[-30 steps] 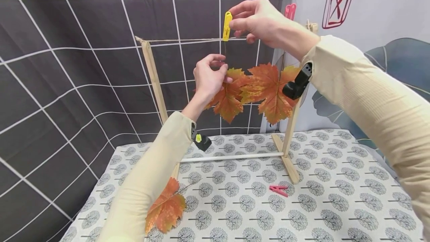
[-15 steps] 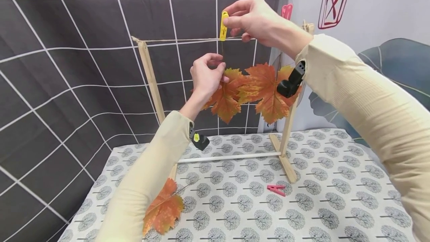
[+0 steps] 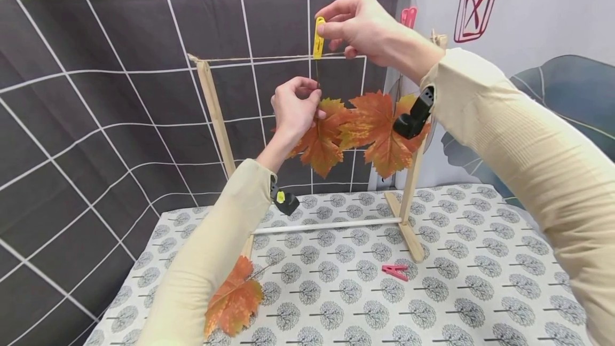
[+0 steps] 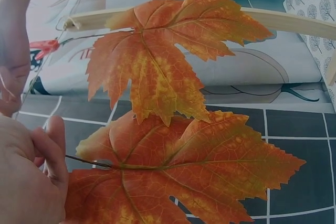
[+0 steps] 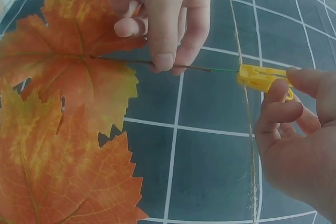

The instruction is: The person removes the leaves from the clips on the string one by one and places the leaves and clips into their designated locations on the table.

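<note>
High in the head view my right hand (image 3: 367, 28) pinches a yellow clothespin (image 3: 318, 39), whose lower end sits on the twine (image 3: 269, 59). Below it, my left hand (image 3: 294, 107) pinches the thin stem of an orange leaf (image 3: 323, 146). In the right wrist view that stem (image 5: 199, 67) runs from between the left fingertips toward the jaws of the yellow clothespin (image 5: 260, 76). A second orange leaf (image 3: 384, 132) hangs close on the right, overlapping the first; a pink clothespin (image 3: 408, 16) stands above it on the twine.
Wooden posts (image 3: 214, 116) hold up the twine, with a white rod (image 3: 326, 225) low between them. On the patterned tablecloth (image 3: 355, 303) lie another pink clothespin (image 3: 396, 272) and, beside my left sleeve, a third leaf (image 3: 235, 300).
The head view has shifted slightly. Both hands keep their grips at nearly the same places, and a bit more stem shows above my left fingers.
</note>
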The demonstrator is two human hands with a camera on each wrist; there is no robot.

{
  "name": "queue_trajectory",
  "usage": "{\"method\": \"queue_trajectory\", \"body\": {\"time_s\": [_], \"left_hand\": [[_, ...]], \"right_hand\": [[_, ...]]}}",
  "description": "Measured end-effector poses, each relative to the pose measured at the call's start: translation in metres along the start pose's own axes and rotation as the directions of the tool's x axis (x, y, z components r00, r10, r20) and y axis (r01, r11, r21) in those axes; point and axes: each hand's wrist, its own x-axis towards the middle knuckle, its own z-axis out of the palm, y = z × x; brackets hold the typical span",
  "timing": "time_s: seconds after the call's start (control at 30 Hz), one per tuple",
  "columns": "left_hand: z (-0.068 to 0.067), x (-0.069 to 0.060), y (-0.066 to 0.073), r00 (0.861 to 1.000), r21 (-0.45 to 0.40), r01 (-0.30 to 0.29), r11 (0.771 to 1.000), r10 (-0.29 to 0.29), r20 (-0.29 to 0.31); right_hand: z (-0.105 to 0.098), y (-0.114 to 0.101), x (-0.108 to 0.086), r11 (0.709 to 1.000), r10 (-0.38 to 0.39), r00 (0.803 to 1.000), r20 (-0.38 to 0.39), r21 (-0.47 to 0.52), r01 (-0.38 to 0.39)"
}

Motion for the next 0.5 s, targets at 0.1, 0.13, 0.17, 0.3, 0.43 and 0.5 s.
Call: {"method": "queue_trajectory", "body": {"time_s": [0.1, 0.13, 0.17, 0.3, 0.43, 0.5], "left_hand": [[0.0000, 0.0007, -0.0004, 1.000, -0.003, -0.003, 1.000, 0.003, -0.007], [0.0001, 0.0008, -0.0004, 1.000, -0.002, -0.004, 1.000, 0.004, -0.009], [0.0001, 0.0011, -0.0006, 1.000, -0.002, -0.005, 1.000, 0.005, -0.011], [-0.0003, 0.0015, -0.0005, 1.000, 0.001, -0.008, 1.000, 0.008, -0.013], [-0.0006, 0.0016, 0.0002, 1.000, 0.001, -0.005, 1.000, 0.005, -0.010], [-0.0006, 0.0018, 0.0006, 1.000, 0.004, -0.004, 1.000, 0.004, -0.012]], "right_hand": [[0.0000, 0.0005, 0.0000, 1.000, -0.015, 1.000, -0.012, -0.022, 0.015], [0.0002, 0.0006, 0.0001, 0.999, -0.022, 1.000, -0.018, -0.026, 0.021], [0.0005, 0.0008, -0.0001, 0.999, -0.028, 0.999, -0.027, -0.028, 0.027], [0.0016, 0.0014, -0.0005, 0.999, -0.046, 0.997, -0.066, -0.031, 0.044], [0.0016, 0.0016, -0.0009, 0.997, -0.064, 0.993, -0.096, -0.041, 0.061], [0.0013, 0.0015, -0.0011, 0.996, -0.080, 0.991, -0.103, -0.053, 0.074]]}}
